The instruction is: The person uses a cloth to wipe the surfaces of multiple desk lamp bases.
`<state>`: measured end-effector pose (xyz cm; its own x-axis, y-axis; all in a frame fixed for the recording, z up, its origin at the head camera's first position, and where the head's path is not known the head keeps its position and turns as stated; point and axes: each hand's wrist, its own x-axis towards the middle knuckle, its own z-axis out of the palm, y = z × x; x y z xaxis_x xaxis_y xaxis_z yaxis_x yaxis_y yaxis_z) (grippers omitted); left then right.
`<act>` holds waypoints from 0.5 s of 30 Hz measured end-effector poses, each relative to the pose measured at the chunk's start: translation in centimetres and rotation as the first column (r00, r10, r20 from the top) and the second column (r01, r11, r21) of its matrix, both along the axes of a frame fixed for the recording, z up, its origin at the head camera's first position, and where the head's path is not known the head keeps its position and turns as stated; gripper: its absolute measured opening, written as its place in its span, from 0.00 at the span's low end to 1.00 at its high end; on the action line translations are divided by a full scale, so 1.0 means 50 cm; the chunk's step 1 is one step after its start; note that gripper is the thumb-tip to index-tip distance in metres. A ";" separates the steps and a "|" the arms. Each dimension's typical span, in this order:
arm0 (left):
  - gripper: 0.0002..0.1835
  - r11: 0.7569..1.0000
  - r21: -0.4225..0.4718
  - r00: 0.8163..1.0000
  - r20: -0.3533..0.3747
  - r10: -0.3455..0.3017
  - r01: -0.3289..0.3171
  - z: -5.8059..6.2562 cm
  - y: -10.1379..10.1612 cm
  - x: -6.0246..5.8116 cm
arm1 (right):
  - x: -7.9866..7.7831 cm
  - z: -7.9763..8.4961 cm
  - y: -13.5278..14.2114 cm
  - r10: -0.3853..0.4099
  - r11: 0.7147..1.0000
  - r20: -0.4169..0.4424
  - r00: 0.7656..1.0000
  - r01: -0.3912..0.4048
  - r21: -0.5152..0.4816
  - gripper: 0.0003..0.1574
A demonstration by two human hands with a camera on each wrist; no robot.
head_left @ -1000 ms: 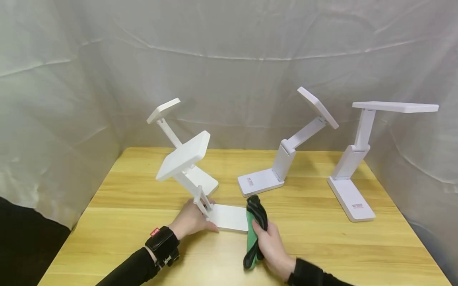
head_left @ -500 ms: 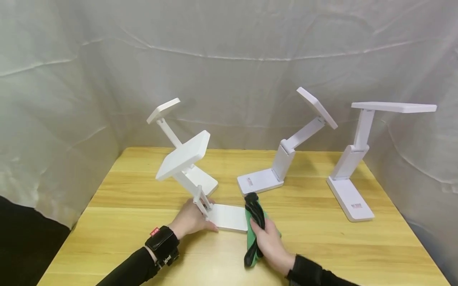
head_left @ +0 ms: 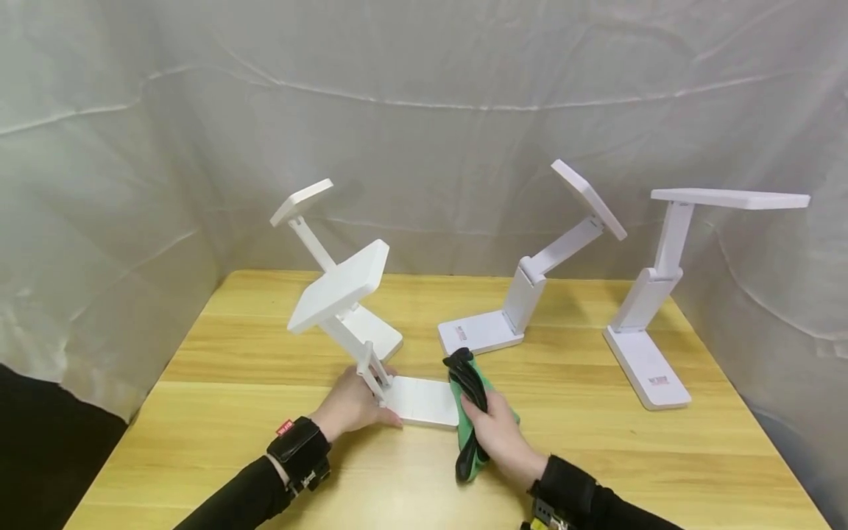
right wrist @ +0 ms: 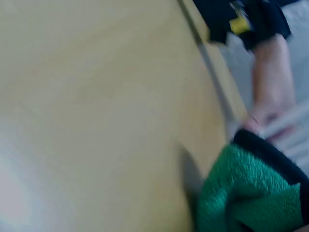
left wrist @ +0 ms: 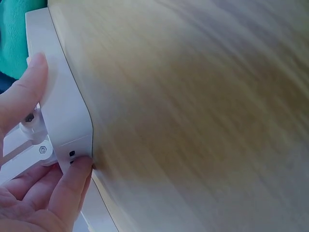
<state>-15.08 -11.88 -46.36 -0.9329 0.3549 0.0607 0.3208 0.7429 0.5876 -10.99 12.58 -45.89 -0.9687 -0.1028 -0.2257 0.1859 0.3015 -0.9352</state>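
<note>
A white folding desk lamp [head_left: 430, 403] stands at the front middle of the table, its flat head [head_left: 341, 287] raised and tilted to the left. My left hand [head_left: 350, 403] grips the hinge end of the lamp's base. In the left wrist view, the thumb lies along one side of that base [left wrist: 70, 106] and fingertips curl at its end. My right hand [head_left: 498, 436] holds a folded green cloth with black edging [head_left: 472, 383] against the base's right end. The fleecy green cloth [right wrist: 241, 179] fills the lower right of the right wrist view, hiding most of the right hand.
Another white lamp [head_left: 374, 331] stands behind the held one, partly covered by it. Two more, a middle lamp [head_left: 482, 331] and a right lamp [head_left: 649, 368], stand farther back on the wooden table [head_left: 265, 346]. A pale curtain [head_left: 424, 147] closes off the back and sides.
The right hand and cloth have shifted slightly up along the base's right end, the cloth's top tipping left. The left hand and the held lamp have stayed in place.
</note>
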 end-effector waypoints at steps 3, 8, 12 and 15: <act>0.43 1.000 -0.002 1.000 0.006 0.005 -0.005 -0.001 0.001 0.002 | 0.036 -0.002 -0.003 0.024 0.999 0.004 1.000 -0.024 0.029 0.22; 0.42 1.000 -0.004 1.000 0.007 0.014 -0.014 -0.001 -0.001 0.003 | 0.060 0.005 -0.004 0.087 0.995 -0.037 0.996 -0.084 0.062 0.21; 0.42 1.000 -0.006 1.000 0.004 0.006 -0.006 0.000 -0.001 0.000 | 0.008 0.003 0.004 0.122 0.987 -0.126 0.984 -0.107 0.120 0.21; 0.41 1.000 -0.002 1.000 0.015 -0.005 0.005 0.001 0.001 -0.001 | -0.030 -0.006 0.016 0.258 0.948 -0.239 0.936 -0.197 0.251 0.22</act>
<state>-15.13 -11.81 -46.34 -0.9321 0.3592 0.0461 0.3155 0.7427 0.5906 -12.49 13.36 -46.21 -0.9524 -0.3048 -0.0061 -0.1576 0.5093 -0.8460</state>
